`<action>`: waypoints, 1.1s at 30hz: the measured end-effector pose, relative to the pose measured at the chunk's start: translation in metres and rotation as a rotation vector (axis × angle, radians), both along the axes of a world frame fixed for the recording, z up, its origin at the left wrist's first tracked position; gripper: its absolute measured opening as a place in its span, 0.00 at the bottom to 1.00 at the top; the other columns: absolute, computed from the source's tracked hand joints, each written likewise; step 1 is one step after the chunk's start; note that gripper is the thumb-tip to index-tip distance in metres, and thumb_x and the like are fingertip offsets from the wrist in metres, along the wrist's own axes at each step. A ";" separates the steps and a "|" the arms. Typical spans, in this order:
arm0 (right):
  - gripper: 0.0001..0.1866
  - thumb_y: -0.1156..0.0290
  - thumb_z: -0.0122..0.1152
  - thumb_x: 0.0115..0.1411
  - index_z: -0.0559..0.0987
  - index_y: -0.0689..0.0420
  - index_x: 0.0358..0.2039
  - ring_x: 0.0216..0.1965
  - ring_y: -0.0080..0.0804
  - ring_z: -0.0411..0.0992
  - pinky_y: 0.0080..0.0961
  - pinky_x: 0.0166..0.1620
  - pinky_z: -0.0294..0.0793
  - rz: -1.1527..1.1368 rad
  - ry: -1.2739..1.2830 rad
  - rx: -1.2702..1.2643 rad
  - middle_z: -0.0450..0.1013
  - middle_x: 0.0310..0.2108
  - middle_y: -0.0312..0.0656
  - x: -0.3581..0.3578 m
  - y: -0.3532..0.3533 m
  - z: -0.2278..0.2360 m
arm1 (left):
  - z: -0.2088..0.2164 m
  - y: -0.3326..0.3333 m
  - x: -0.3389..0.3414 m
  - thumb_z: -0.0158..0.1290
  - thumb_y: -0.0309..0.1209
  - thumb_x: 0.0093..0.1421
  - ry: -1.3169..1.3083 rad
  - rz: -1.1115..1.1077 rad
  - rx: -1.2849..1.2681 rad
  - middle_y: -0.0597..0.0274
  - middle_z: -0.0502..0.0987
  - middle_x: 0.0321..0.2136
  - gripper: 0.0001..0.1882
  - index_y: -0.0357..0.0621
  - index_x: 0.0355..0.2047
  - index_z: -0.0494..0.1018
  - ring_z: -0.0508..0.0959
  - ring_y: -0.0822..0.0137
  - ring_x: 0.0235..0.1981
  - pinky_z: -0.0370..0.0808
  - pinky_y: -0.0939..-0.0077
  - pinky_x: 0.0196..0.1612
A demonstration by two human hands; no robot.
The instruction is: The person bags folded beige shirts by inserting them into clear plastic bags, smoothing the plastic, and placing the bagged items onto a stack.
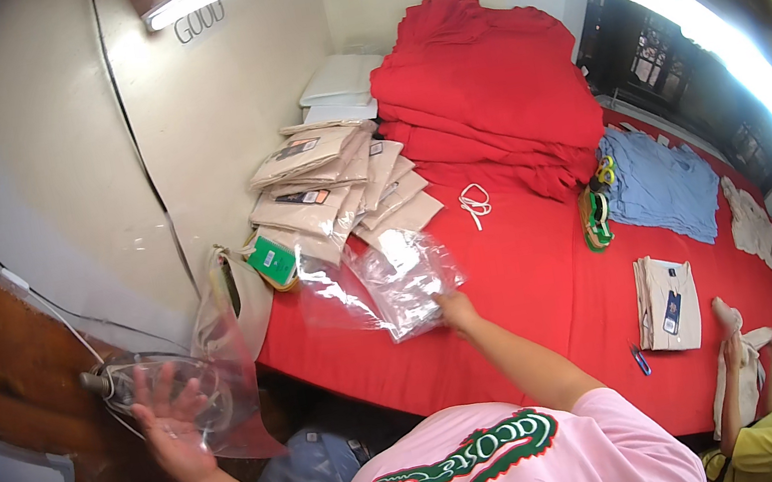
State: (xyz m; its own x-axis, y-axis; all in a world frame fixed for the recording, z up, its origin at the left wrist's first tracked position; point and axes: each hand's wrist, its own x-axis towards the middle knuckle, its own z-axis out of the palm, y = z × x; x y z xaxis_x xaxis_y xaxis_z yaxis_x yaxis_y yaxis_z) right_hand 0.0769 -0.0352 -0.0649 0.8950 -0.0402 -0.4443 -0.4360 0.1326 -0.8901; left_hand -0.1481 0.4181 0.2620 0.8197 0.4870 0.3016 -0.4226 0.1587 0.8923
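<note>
My left hand [171, 416] is raised off the table's left side, fingers spread. A clear plastic bag [242, 405] hangs right beside it; whether the film touches the palm I cannot tell. On the red-covered table, my right hand [459, 313] has its fingers closed at the edge of a pile of clear plastic bags [406, 288]. Just beyond lie several beige folded garments [301, 214] in clear packaging, with dark tags, in a leaning stack. A green card [271, 257] stands beside them at the table edge.
A large heap of red cloth [484, 94] covers the back. White folded packs [341, 82] stand by the wall. Farther right are a white cord [474, 205], green tape roll [595, 220], blue garment [660, 182], tagged beige garment [666, 303] and blue snips [640, 360]. A co-worker in yellow [771, 437] handles beige cloth.
</note>
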 end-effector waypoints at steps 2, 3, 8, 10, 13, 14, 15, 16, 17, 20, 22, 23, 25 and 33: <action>0.27 0.58 0.68 0.72 0.75 0.67 0.61 0.41 0.39 0.82 0.37 0.44 0.83 0.094 0.215 -0.057 0.82 0.41 0.50 -0.024 0.021 0.044 | -0.009 -0.024 0.005 0.39 0.58 0.80 0.091 -0.085 0.017 0.46 0.78 0.65 0.37 0.45 0.77 0.61 0.88 0.54 0.50 0.87 0.63 0.47; 0.38 0.53 0.75 0.66 0.72 0.67 0.64 0.47 0.43 0.80 0.41 0.50 0.83 0.092 0.088 -0.238 0.79 0.48 0.54 -0.019 0.004 0.008 | -0.019 -0.040 0.018 0.39 0.58 0.80 0.139 -0.173 0.008 0.46 0.76 0.67 0.37 0.46 0.78 0.60 0.88 0.54 0.50 0.87 0.63 0.47; 0.56 0.57 0.87 0.53 0.63 0.58 0.76 0.76 0.50 0.59 0.48 0.76 0.63 -0.105 -0.506 -0.521 0.57 0.75 0.61 -0.088 -0.037 0.106 | -0.054 -0.142 0.055 0.45 0.50 0.81 0.517 -0.683 0.211 0.48 0.79 0.65 0.31 0.40 0.71 0.70 0.89 0.54 0.48 0.85 0.61 0.50; 0.64 0.62 0.86 0.46 0.57 0.56 0.80 0.81 0.55 0.48 0.50 0.81 0.50 0.134 -0.877 -0.448 0.52 0.80 0.56 -0.120 -0.064 0.165 | -0.074 -0.184 0.061 0.50 0.43 0.80 0.735 -1.010 0.277 0.53 0.82 0.61 0.26 0.35 0.67 0.75 0.86 0.60 0.53 0.81 0.68 0.55; 0.64 0.71 0.82 0.45 0.55 0.51 0.81 0.83 0.51 0.46 0.49 0.81 0.48 0.566 -0.760 -0.425 0.54 0.80 0.50 -0.171 -0.111 0.203 | -0.086 -0.268 0.068 0.51 0.40 0.80 0.575 -1.389 0.645 0.56 0.84 0.58 0.23 0.35 0.62 0.80 0.80 0.67 0.57 0.75 0.70 0.63; 0.56 0.70 0.80 0.49 0.64 0.54 0.78 0.82 0.51 0.49 0.51 0.83 0.44 0.648 -0.563 -0.143 0.61 0.77 0.51 -0.195 -0.133 0.212 | -0.084 -0.299 0.066 0.52 0.41 0.79 0.614 -1.521 0.548 0.55 0.84 0.57 0.24 0.35 0.63 0.79 0.80 0.67 0.58 0.74 0.70 0.64; 0.50 0.72 0.79 0.50 0.69 0.56 0.75 0.80 0.49 0.54 0.50 0.82 0.48 0.609 -0.585 -0.188 0.66 0.75 0.49 -0.219 -0.159 0.192 | -0.078 -0.333 0.065 0.52 0.42 0.79 0.665 -1.641 0.521 0.56 0.84 0.57 0.24 0.35 0.63 0.80 0.80 0.67 0.58 0.74 0.69 0.64; 0.44 0.73 0.78 0.52 0.74 0.57 0.72 0.78 0.47 0.59 0.49 0.81 0.51 0.578 -0.612 -0.232 0.70 0.72 0.47 -0.245 -0.184 0.172 | -0.073 -0.365 0.066 0.52 0.42 0.79 0.719 -1.749 0.497 0.56 0.84 0.56 0.24 0.35 0.62 0.80 0.80 0.67 0.58 0.75 0.68 0.64; 0.37 0.74 0.77 0.53 0.78 0.58 0.66 0.72 0.44 0.65 0.47 0.77 0.58 0.406 -0.519 -0.226 0.74 0.67 0.46 -0.274 -0.198 0.181 | -0.070 -0.391 0.066 0.51 0.43 0.79 0.729 -1.794 0.484 0.55 0.84 0.57 0.24 0.35 0.62 0.80 0.81 0.66 0.58 0.75 0.67 0.64; 0.19 0.75 0.77 0.57 0.84 0.60 0.50 0.54 0.34 0.78 0.38 0.63 0.76 -0.089 -0.264 -0.074 0.81 0.51 0.42 -0.389 -0.247 0.186 | -0.096 -0.481 0.058 0.49 0.44 0.79 0.757 -1.916 0.384 0.53 0.83 0.58 0.25 0.35 0.62 0.79 0.82 0.62 0.57 0.75 0.62 0.65; 0.11 0.76 0.78 0.59 0.82 0.59 0.40 0.40 0.26 0.81 0.29 0.50 0.82 -0.384 -0.182 0.169 0.82 0.39 0.38 -0.474 -0.279 0.150 | -0.139 -0.551 0.054 0.49 0.46 0.79 0.757 -1.969 0.246 0.52 0.83 0.59 0.26 0.36 0.63 0.77 0.83 0.58 0.57 0.76 0.58 0.66; 0.12 0.76 0.78 0.59 0.80 0.57 0.36 0.35 0.23 0.79 0.26 0.44 0.81 -0.478 -0.178 0.143 0.80 0.34 0.36 -0.511 -0.284 0.151 | -0.151 -0.582 0.043 0.49 0.48 0.78 0.798 -1.906 0.192 0.47 0.80 0.62 0.28 0.37 0.66 0.74 0.82 0.53 0.59 0.75 0.54 0.67; 0.13 0.75 0.79 0.60 0.78 0.55 0.33 0.30 0.22 0.77 0.24 0.35 0.79 -0.655 -0.157 0.069 0.77 0.31 0.33 -0.564 -0.284 0.161 | -0.186 -0.636 0.041 0.52 0.48 0.77 0.869 -1.812 0.088 0.43 0.75 0.67 0.30 0.37 0.68 0.71 0.76 0.50 0.66 0.72 0.52 0.71; 0.12 0.69 0.78 0.62 0.81 0.58 0.39 0.31 0.19 0.74 0.24 0.31 0.73 -1.089 -0.229 -0.215 0.78 0.29 0.33 -0.660 -0.257 0.142 | -0.328 -0.799 0.066 0.57 0.33 0.74 0.500 -2.079 0.230 0.32 0.68 0.71 0.43 0.23 0.76 0.44 0.69 0.48 0.73 0.65 0.55 0.76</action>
